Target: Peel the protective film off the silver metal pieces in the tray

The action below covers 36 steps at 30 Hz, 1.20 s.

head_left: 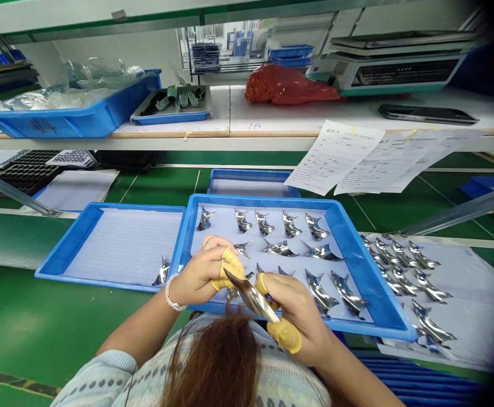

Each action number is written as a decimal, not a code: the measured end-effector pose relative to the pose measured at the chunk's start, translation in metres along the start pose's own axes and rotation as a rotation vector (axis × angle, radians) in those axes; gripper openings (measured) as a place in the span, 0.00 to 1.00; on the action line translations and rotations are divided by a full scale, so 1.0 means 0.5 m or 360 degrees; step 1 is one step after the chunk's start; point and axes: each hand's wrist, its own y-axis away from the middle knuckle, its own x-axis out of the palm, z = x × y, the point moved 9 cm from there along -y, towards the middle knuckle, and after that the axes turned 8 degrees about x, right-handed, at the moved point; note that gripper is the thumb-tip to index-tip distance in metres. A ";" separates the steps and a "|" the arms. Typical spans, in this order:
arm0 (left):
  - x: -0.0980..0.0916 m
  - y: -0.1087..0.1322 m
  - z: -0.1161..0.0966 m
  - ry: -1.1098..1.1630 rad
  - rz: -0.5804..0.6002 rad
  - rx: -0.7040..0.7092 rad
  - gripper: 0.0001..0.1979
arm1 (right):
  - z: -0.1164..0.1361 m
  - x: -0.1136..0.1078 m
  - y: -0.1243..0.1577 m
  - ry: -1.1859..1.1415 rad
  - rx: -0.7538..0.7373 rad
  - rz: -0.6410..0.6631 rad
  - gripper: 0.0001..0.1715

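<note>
Between my two hands is a curved shiny metal part (pixel 253 298), tilted above the near edge of a blue tray (pixel 344 217). My right hand (pixel 293 311), with yellow finger cots on thumb and finger, grips its lower end. My left hand (pixel 213 268), also wearing yellow finger cots, has its fingers closed at the upper end of the part. Similar metal parts (pixel 323 291) lie in rows on white paper in the tray below. Some of them are hidden behind my hands.
A second blue tray (pixel 124 243) at left holds one metal part (pixel 162 271). More metal parts (pixel 427 322) lie on a white sheet (pixel 476 294) at right. Paper forms (pixel 336 155) hang from the shelf (pixel 230 141). On it are a red bag (pixel 287 85) and a phone (pixel 427 114).
</note>
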 end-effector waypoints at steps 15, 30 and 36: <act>-0.002 -0.007 0.014 -0.0168 0.0041 0.0009 0.16 | -0.046 -0.011 -0.004 -0.0029 0.0143 -0.0012 0.35; 0.010 -0.009 0.040 -0.0294 0.0159 -0.0077 0.19 | -0.084 -0.039 0.005 -0.0182 0.0204 -0.0085 0.33; 0.017 -0.008 0.026 -0.0504 0.0171 -0.0023 0.17 | -0.171 -0.072 0.032 -0.0608 0.0477 -0.0348 0.19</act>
